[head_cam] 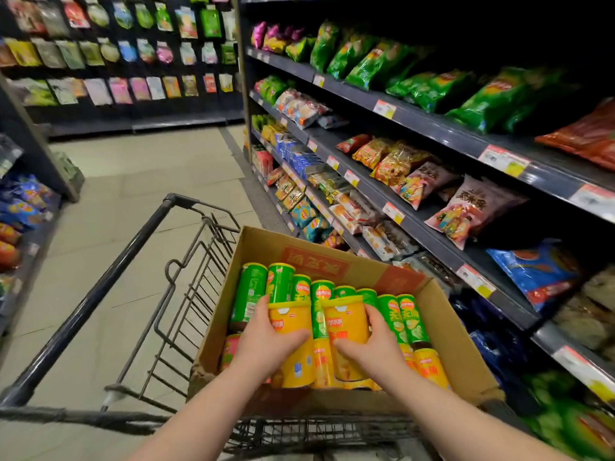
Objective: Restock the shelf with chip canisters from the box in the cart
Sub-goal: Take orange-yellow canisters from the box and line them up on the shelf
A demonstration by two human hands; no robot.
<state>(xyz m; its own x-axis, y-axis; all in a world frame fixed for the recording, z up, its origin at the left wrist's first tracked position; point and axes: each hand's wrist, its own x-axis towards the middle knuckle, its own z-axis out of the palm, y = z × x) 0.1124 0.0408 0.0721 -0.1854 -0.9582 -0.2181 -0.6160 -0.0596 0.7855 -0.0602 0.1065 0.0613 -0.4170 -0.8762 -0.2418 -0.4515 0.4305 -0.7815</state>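
An open cardboard box sits in the wire cart and holds several green and yellow chip canisters lying on their sides. My left hand is wrapped around a yellow canister at the box's near left. My right hand grips a second yellow canister just to the right of it. A green canister lies between the two. More green canisters fill the far row, and another yellow canister lies at the near right.
A tall dark shelf unit stocked with snack bags runs along the right, close to the cart. The cart handle slants across the left. Tiled aisle floor stretches ahead to a back wall of hanging packets. A low shelf stands left.
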